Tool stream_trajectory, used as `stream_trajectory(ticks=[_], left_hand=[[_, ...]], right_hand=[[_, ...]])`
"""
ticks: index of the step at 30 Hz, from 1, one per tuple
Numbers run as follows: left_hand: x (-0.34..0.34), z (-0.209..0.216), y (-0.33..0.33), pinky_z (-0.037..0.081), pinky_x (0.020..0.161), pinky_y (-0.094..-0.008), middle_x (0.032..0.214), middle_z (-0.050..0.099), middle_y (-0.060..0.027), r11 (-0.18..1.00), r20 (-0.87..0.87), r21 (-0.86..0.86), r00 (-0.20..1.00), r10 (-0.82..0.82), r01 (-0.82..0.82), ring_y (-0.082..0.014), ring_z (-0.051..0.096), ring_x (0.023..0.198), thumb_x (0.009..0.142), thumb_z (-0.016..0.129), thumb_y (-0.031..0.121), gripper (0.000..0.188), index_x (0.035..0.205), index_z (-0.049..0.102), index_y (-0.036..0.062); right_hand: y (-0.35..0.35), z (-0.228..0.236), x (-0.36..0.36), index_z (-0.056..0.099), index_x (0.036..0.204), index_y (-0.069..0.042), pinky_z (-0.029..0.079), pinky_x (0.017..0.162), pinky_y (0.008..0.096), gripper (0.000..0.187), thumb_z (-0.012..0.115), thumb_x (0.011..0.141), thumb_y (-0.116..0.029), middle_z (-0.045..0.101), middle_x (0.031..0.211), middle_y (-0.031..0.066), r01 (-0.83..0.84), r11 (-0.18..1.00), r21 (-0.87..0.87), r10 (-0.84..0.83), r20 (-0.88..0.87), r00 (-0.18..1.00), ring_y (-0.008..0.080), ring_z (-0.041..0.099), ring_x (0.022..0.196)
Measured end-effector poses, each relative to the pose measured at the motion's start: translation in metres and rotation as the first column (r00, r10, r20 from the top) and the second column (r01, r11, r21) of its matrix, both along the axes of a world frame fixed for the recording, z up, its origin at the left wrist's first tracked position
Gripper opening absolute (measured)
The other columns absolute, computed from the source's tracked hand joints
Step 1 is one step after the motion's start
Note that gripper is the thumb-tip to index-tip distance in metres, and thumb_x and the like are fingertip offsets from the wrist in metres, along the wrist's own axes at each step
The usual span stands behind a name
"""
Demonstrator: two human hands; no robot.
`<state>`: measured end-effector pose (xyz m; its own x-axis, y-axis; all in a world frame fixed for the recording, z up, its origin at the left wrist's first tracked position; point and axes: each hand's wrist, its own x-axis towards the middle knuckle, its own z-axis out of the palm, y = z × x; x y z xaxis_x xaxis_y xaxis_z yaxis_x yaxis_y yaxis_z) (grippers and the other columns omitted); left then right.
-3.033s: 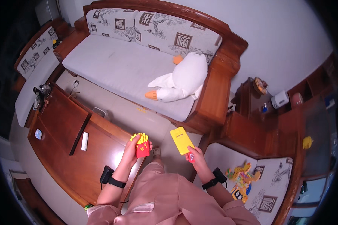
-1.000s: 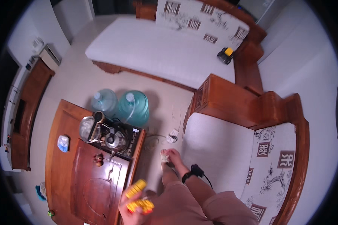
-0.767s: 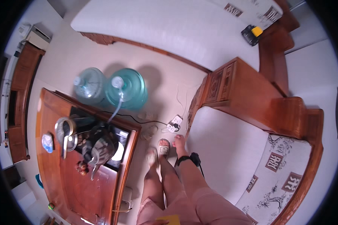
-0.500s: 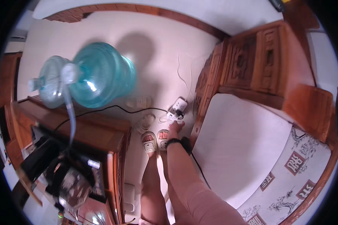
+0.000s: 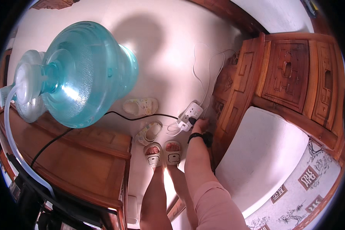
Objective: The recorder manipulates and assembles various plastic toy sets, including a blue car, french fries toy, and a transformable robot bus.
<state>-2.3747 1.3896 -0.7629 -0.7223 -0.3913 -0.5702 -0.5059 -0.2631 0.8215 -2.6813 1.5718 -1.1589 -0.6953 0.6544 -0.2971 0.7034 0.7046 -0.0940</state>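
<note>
White power strip [image 5: 189, 114] on floor [image 5: 172, 50], sockets up, long axis slanting lower-left to upper-right. Right hand [image 5: 201, 124] at black plug [image 5: 192, 120]; can't tell if pinching.

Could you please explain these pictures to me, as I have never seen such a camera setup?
There is no machine here: a person works with bare hands. The pictures come from the left of two wide fisheye cameras on the person's head, looking down, so straight edges bend. In the current view, the right hand is at the white power strip on the floor, by a black plug; I cannot tell whether it grips anything. The left hand is out of view. Two pale clogs also lie on the floor, and a large teal bottle shows at the left.
</note>
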Motion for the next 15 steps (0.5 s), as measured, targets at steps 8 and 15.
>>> stream_trajectory(ticks=[8,15], left_hand=[[-0.032,0.069,-0.001,0.052,0.073,-0.0298,0.098,0.065,-0.0134,0.999,-0.098,0.046,0.995,0.029,-0.025,-0.0183,0.065,0.081,0.073,0.077,0.026,0.038,0.094,0.066,-0.003],[-0.062,0.255,-0.007,0.052,0.072,-0.03,0.097,0.066,-0.0125,1.0,-0.226,-0.012,0.974,0.019,-0.022,-0.0186,0.065,0.08,0.072,0.079,0.024,0.036,0.093,0.066,-0.0024]], right_hand=[[-0.06,0.1,0.008,0.057,0.092,-0.002,0.047,0.074,0.0472,0.011,0.049,0.083,-0.001,0.063,0.087,0.0216,-0.245,0.955,-0.164,0.18,-0.334,0.925,0.0417,0.06,0.083],[-0.097,0.37,0.011,0.064,0.093,-0.004,0.047,0.06,0.024,0.016,0.052,0.082,-0.003,0.067,0.082,0.0067,-0.097,0.228,-0.969,0.073,-0.082,0.994,0.012,0.061,0.072]])
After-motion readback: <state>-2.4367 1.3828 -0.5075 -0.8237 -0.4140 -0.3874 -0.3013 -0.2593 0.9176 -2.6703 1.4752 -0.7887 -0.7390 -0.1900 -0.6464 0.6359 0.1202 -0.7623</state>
